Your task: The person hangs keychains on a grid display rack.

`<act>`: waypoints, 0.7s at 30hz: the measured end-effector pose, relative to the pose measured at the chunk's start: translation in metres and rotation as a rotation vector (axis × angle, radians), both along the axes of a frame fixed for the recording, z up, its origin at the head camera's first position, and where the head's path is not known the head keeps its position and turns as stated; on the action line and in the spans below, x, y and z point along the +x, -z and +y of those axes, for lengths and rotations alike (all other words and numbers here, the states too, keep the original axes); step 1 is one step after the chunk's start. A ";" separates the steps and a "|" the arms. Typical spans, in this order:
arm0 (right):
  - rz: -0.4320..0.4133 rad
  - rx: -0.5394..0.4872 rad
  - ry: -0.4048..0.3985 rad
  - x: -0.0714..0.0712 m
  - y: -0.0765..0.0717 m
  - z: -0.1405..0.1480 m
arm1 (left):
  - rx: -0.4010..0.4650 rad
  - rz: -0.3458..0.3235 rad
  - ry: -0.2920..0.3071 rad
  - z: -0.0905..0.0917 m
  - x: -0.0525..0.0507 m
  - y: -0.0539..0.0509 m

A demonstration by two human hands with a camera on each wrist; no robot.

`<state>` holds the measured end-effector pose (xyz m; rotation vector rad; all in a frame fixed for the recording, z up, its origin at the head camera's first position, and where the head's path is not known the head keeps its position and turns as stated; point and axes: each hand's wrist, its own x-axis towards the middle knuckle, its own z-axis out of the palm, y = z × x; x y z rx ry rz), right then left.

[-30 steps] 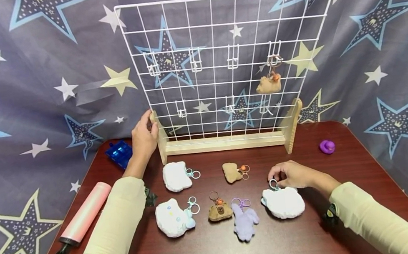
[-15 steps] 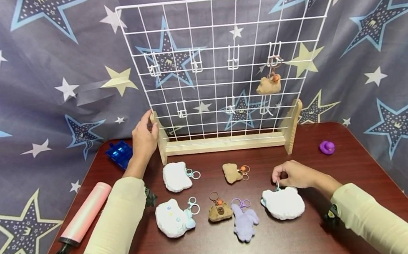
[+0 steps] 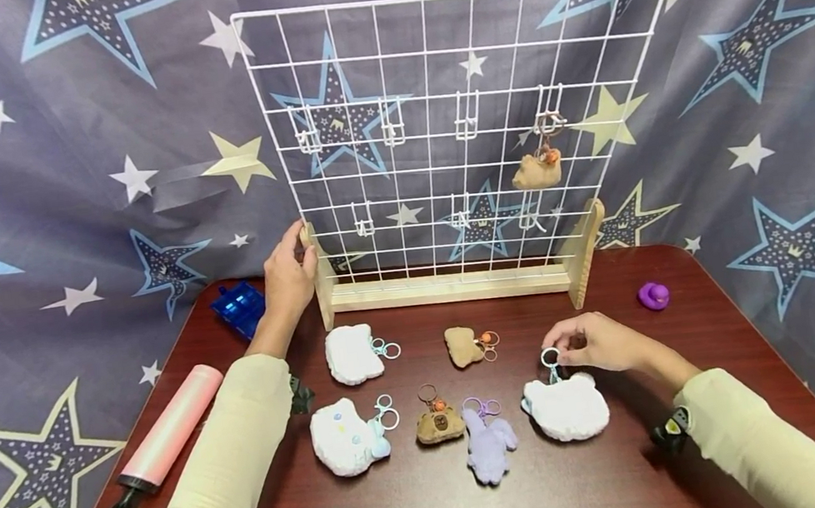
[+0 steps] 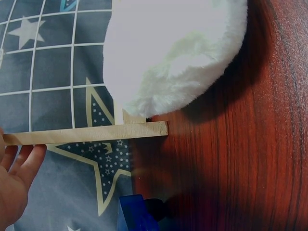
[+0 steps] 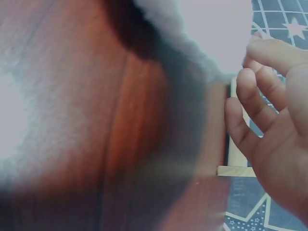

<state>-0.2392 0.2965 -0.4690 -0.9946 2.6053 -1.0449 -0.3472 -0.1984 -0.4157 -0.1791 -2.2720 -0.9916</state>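
In the head view my left hand (image 3: 289, 276) grips the left wooden post (image 3: 320, 285) of a white wire grid rack; in the left wrist view its fingers lie against that post. My right hand (image 3: 606, 340) pinches the light-blue key ring (image 3: 554, 374) of a white plush keychain (image 3: 567, 409). The ring stands up while the plush rests face down on the table. In the right wrist view this white plush (image 5: 211, 29) is close and blurred, partly overlapped by the fingertips. A tan plush keychain (image 3: 537, 171) hangs from an upper right hook.
Two white plush keychains (image 3: 353, 354) (image 3: 345, 437), two brown ones (image 3: 462, 345) (image 3: 439, 424) and a lilac one (image 3: 490, 450) lie on the table. A pink pump (image 3: 178, 423) and blue case (image 3: 240, 306) are left; a purple duck (image 3: 654, 295) is right. Several hooks hold nothing.
My right hand has shifted slightly, and the light-blue ring now stands more upright and visible between its fingertips. The left hand stays on the post.
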 end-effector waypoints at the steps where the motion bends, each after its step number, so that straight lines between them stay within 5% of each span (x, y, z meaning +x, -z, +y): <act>1: -0.001 -0.017 0.003 0.000 -0.002 0.001 | 0.000 -0.001 -0.002 0.000 0.000 0.000; 21: 0.057 -0.162 0.069 0.011 -0.033 0.001 | 0.014 0.002 0.009 -0.001 0.001 0.000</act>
